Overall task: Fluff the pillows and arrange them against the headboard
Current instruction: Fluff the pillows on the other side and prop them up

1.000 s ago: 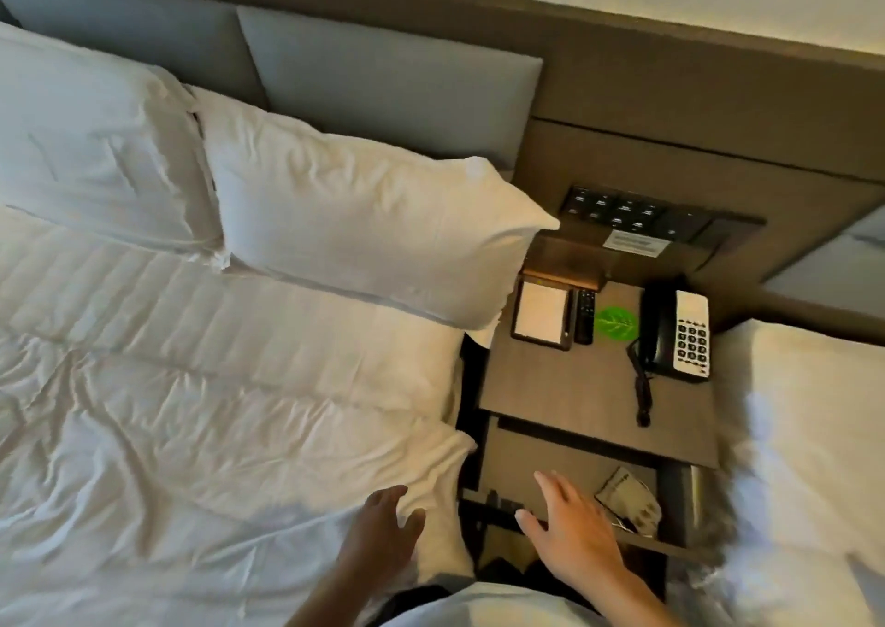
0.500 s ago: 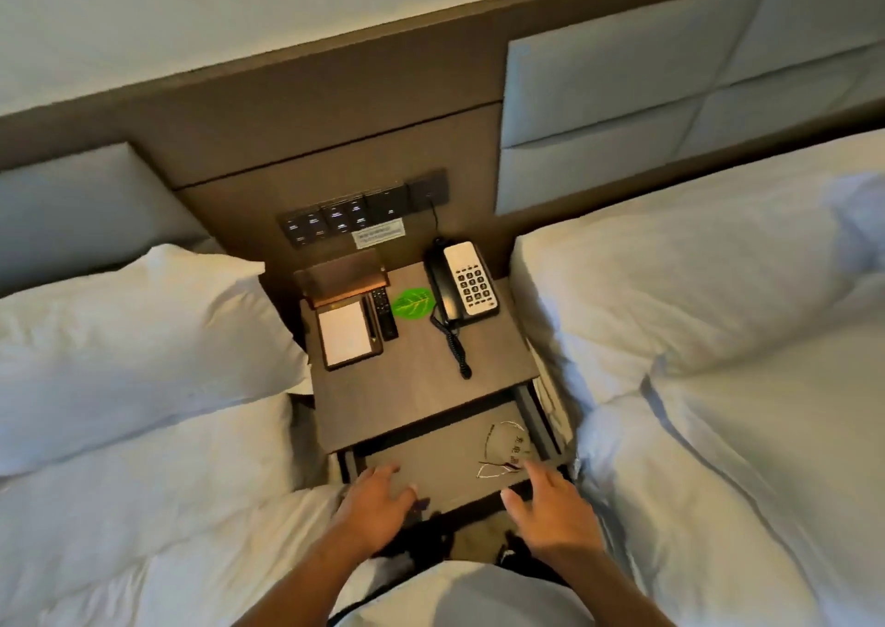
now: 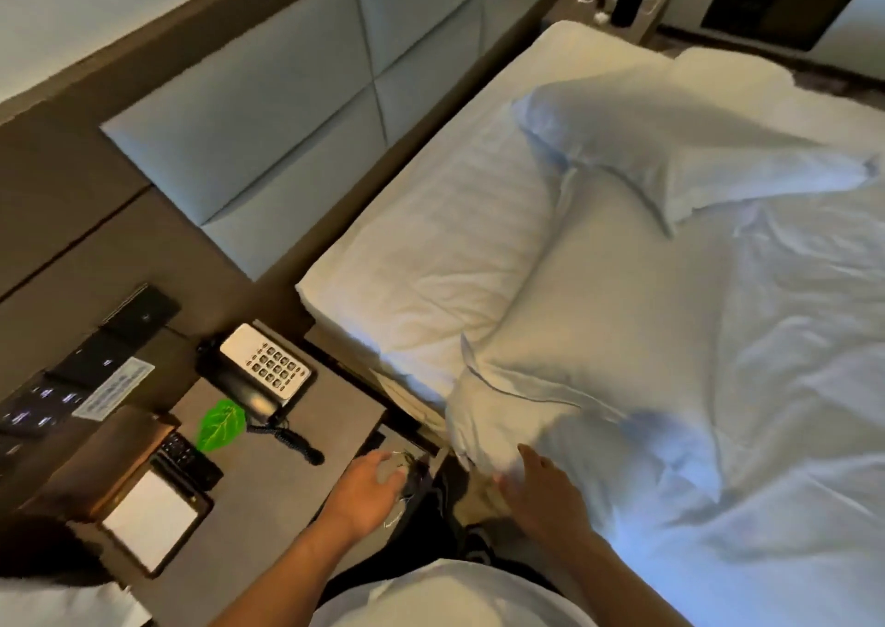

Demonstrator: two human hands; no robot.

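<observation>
- While our left hand (image 3: 366,487) hovers open beside the nightstand (image 3: 292,492), our right hand (image 3: 543,492) spreads empty, touching the near pillow (image 3: 598,339).
- Both pillows lie flat, away from the headboard (image 3: 287,114).

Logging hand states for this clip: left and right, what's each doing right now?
Left hand: open, holding nothing, above the nightstand's edge.
Right hand: open, fingers spread, at the near pillow's corner, not gripping.

Switch panel (image 3: 57,387) cut off at left edge — label (image 3: 114,388) unreadable.
</observation>
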